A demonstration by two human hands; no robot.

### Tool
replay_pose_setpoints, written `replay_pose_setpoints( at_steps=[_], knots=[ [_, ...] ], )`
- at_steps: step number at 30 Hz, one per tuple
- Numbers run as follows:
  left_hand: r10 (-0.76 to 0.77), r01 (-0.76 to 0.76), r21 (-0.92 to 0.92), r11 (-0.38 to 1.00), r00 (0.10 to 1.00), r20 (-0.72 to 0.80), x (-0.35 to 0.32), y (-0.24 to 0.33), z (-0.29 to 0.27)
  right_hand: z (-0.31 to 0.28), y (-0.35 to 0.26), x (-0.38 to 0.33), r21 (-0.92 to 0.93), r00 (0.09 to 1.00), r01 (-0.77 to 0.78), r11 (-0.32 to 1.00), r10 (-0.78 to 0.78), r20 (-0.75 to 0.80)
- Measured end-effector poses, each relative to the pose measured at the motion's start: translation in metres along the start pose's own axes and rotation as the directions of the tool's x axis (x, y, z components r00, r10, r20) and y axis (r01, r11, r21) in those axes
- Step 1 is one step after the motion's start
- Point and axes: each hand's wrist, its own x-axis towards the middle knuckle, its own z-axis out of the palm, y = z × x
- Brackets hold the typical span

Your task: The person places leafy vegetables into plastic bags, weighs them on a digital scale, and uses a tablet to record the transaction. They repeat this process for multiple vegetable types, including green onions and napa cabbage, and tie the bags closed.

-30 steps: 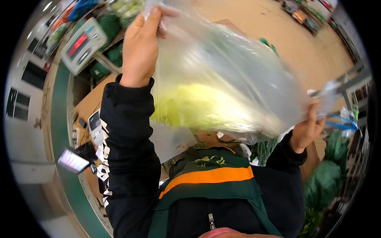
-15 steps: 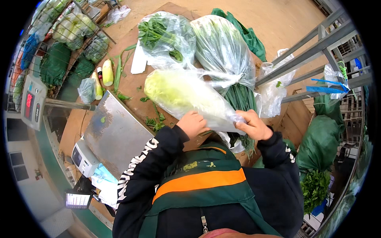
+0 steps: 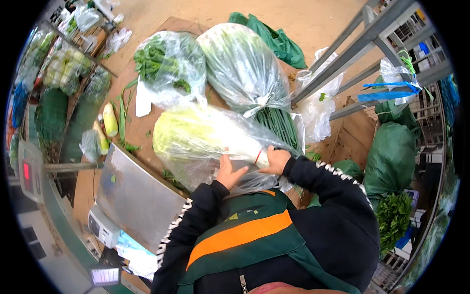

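Observation:
A clear plastic bag lies slantwise before me. Inside is a pale yellow-green leafy vegetable, its white stalk end toward the right. A thin red band crosses that end. My left hand rests on the bag's near side with fingers and thumb spread. My right hand curls round the stalk end through the plastic, thumb on the near side. Just beyond lies a tied clear bag of long green onions, green tops sticking out. To its left sits a bag of dark leafy greens.
A metal scale plate is at left, its red-lit display on a post. Pale long vegetables lie beyond it. Grey metal rails and green sacks stand at right. Caged shelves of bagged vegetables are far left.
The bag's right end was gathered in my right hand; now the plastic spreads wider and the red band shows. My left hand's fingers have spread. The whole view has shifted.

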Motion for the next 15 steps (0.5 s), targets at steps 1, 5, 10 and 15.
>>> replay_pose_setpoints(
  at_steps=[1,5,10,15],
  knots=[
    [0.079,-0.061,0.113,0.992,0.984,-0.162,0.012,0.008,0.001,0.007,-0.001,-0.008,0.101,0.999,-0.018,0.995,0.022,-0.039],
    [0.177,-0.077,0.193,0.978,0.795,-0.58,0.095,0.029,-0.09,0.031,-0.014,-0.023,0.279,0.977,0.048,0.959,0.012,-0.211],
    [-0.277,0.26,-0.141,0.955,0.954,-0.117,0.109,0.074,-0.21,0.049,-0.034,0.007,0.326,0.955,0.21,0.922,-0.122,-0.269],
    [0.262,0.048,0.645,0.763,0.888,-0.377,0.013,0.093,-0.127,-0.01,-0.051,-0.035,-0.056,0.946,0.06,0.997,-0.074,-0.315]
  ],
)
